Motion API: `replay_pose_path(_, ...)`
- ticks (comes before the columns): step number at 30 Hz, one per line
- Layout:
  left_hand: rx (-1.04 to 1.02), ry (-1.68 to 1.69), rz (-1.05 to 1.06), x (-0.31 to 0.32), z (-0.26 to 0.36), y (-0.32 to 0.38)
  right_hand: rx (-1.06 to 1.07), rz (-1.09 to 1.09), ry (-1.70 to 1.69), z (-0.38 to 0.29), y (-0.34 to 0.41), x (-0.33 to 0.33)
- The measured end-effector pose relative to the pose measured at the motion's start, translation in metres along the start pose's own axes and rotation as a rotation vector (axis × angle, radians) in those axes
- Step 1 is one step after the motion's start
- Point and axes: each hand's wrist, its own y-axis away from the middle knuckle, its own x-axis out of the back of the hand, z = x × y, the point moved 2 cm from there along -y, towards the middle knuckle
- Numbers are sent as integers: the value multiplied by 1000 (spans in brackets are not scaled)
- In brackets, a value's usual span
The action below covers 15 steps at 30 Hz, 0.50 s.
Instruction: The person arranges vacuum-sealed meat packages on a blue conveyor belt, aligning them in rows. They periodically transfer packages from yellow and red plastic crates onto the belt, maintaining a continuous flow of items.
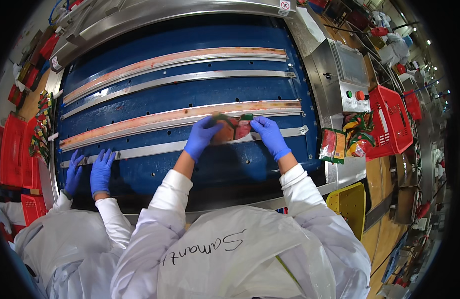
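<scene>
My left hand (202, 137) and my right hand (271, 136), both in blue gloves, hold a printed plastic food pouch (230, 129) between them, pinching it at its two sides. The pouch is partly blurred, red and green with an orange-brown part. It is held over the near metal bar (147, 150) of a sealing machine with a blue belt (200, 168). Just beyond it runs a long reddish-stained sealing strip (140, 127). A second strip (170, 64) and bar (200, 77) lie farther back across the belt.
At left, a co-worker's gloved hands (102, 168) rest by the near bar. Pouches (332, 145) lie at right beside a red crate (390, 123), below a control box (345, 78) with green and red buttons. More pouches (43, 129) line the left edge. A yellow bin (347, 205) stands lower right.
</scene>
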Motion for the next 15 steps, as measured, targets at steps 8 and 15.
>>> replay_pose_path(8, -181, -340, 238, 15, 12, 0, 182, 108, 77, -9, -20, -16)
replay_pose_path(15, -99, -441, 305, -6, 13, 32, 184, 246, 180, 17, -3, -8)
